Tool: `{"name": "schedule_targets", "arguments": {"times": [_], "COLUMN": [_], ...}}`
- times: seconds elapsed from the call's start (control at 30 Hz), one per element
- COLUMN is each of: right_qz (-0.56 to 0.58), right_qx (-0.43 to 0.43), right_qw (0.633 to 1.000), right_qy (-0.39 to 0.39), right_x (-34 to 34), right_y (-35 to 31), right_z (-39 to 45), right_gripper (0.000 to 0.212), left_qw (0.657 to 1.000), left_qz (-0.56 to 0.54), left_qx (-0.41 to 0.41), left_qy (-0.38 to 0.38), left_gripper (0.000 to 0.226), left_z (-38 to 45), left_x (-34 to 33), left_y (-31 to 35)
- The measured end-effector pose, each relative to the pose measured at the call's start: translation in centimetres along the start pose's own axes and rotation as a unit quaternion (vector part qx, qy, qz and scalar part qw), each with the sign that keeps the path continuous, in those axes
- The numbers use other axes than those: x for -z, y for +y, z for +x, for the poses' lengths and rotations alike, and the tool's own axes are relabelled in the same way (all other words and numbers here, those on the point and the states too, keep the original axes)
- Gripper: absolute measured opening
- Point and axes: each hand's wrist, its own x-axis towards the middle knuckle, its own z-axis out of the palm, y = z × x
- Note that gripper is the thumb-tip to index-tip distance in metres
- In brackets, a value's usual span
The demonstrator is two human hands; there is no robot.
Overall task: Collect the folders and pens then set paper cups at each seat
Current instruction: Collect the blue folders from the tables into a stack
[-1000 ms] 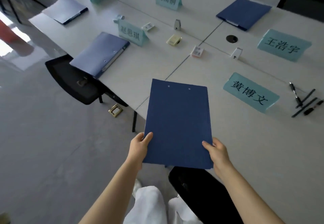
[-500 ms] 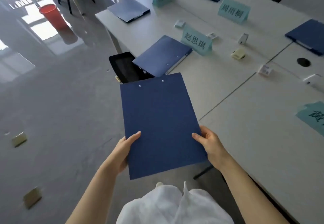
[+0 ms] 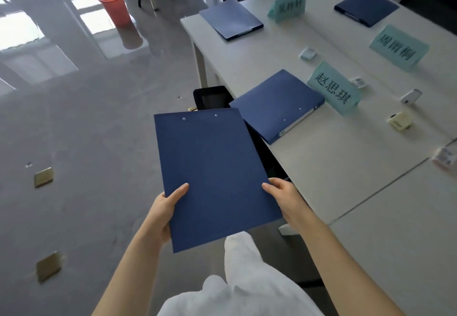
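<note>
I hold a dark blue folder flat in front of me, off the table's left edge, above the floor. My left hand grips its lower left edge and my right hand grips its lower right edge. A second blue folder lies on the white table just beyond, overhanging the edge. A lighter blue folder sits at the far corner and another dark one at the back. No pens or paper cups show.
Teal name cards stand along the table, with small clips and boxes nearby. A black chair is tucked under the edge. A red bin stands on the glossy floor, which carries brass floor plates.
The folder has come off the table and now hangs over the floor. My view has swung left along the table's edge; the pens and the nearest name card have left the frame.
</note>
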Motion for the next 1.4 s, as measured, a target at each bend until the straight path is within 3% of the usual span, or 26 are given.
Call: {"name": "schedule_targets", "arguments": {"times": [0.27, 0.4, 0.53, 0.63, 0.7, 0.73, 0.77, 0.83, 0.87, 0.93, 1.03, 1.07, 1.1, 1.13, 1.17, 1.2, 1.27, 1.3, 1.4], "right_qz": [0.116, 0.103, 0.058, 0.042, 0.135, 0.227, 0.38, 0.674, 0.74, 0.734, 0.617, 0.534, 0.363, 0.241, 0.225, 0.167, 0.121, 0.116, 0.266], "right_qx": [-0.133, -0.178, -0.234, -0.256, -0.237, -0.222, -0.214, -0.163, -0.149, -0.118, -0.2, -0.215, -0.244, -0.234, -0.249, -0.275, -0.304, -0.304, -0.2], "right_qw": [0.979, 0.964, 0.943, 0.931, 0.928, 0.908, 0.839, 0.588, 0.478, 0.455, 0.567, 0.666, 0.786, 0.866, 0.892, 0.901, 0.893, 0.891, 0.89], "right_qy": [0.098, 0.167, 0.231, 0.259, 0.252, 0.274, 0.325, 0.416, 0.448, 0.49, 0.507, 0.474, 0.437, 0.372, 0.304, 0.292, 0.309, 0.315, 0.313], "right_x": [1.6, 2.5, 2.2, 3.0, 3.8, 3.5, 2.7, 2.1, 1.6, 0.8, 0.5, 0.6, 0.8, 1.5, 2.3, 3.0, 2.6, 1.6, -1.2], "right_y": [-6.1, -7.8, -9.4, -7.9, -6.3, -7.2, -9.0, -9.7, -9.6, -9.6, -8.5, -8.3, -7.6, -5.6, -4.0, -2.1, -2.0, -4.6, -8.9], "right_z": [13.6, 19.7, 22.8, 26.2, 29.5, 29.3, 27.7, 28.2, 28.6, 28.6, 29.8, 30.0, 30.1, 31.3, 32.6, 33.9, 33.2, 31.0, 26.6], "right_gripper": [0.027, 0.048, 0.051, 0.078, 0.101, 0.102, 0.092, 0.075, 0.074, 0.075, 0.068, 0.066, 0.063, 0.06, 0.058, 0.059, 0.063, 0.055, 0.024], "left_qw": [0.997, 0.996, 0.994, 0.994, 0.994, 0.994, 0.994, 0.994, 0.994, 0.994, 0.995, 0.995, 0.995, 0.996, 0.996, 0.996, 0.997, 0.997, 0.997], "left_qz": [-0.028, -0.026, -0.036, -0.03, -0.025, -0.022, -0.019, -0.015, -0.012, -0.004, 0.006, 0.007, 0.006, 0.004, 0.001, -0.001, -0.003, -0.004, -0.006], "left_qx": [-0.021, -0.027, -0.022, -0.01, -0.005, -0.003, -0.002, 0.003, 0.005, 0.01, 0.011, 0.011, 0.01, 0.008, 0.007, 0.007, 0.007, 0.008, 0.009], "left_qy": [0.064, 0.082, 0.096, 0.1, 0.105, 0.108, 0.11, 0.109, 0.109, 0.109, 0.102, 0.099, 0.097, 0.094, 0.09, 0.087, 0.083, 0.08, 0.076], "left_gripper": [0.029, 0.032, 0.034, 0.036, 0.036, 0.035, 0.035, 0.033, 0.033, 0.034, 0.033, 0.033, 0.031, 0.03, 0.028, 0.028, 0.03, 0.031, 0.032], "left_z": [6.7, 9.6, 11.3, 12.3, 12.9, 13.2, 13.5, 14.0, 14.3, 14.8, 15.4, 15.6, 15.7, 15.9, 16.0, 16.1, 16.3, 16.5, 17.0], "left_x": [-0.6, -1.2, -1.6, -1.3, -0.8, -0.6, -0.4, 0.0, 0.2, 0.6, 1.4, 1.6, 1.8, 2.2, 2.4, 2.7, 3.2, 3.5, 4.4], "left_y": [7.7, 10.7, 12.2, 13.2, 13.7, 13.9, 14.2, 14.9, 15.2, 16.1, 17.2, 17.6, 17.8, 18.3, 18.4, 18.7, 19.1, 19.3, 19.9]}}
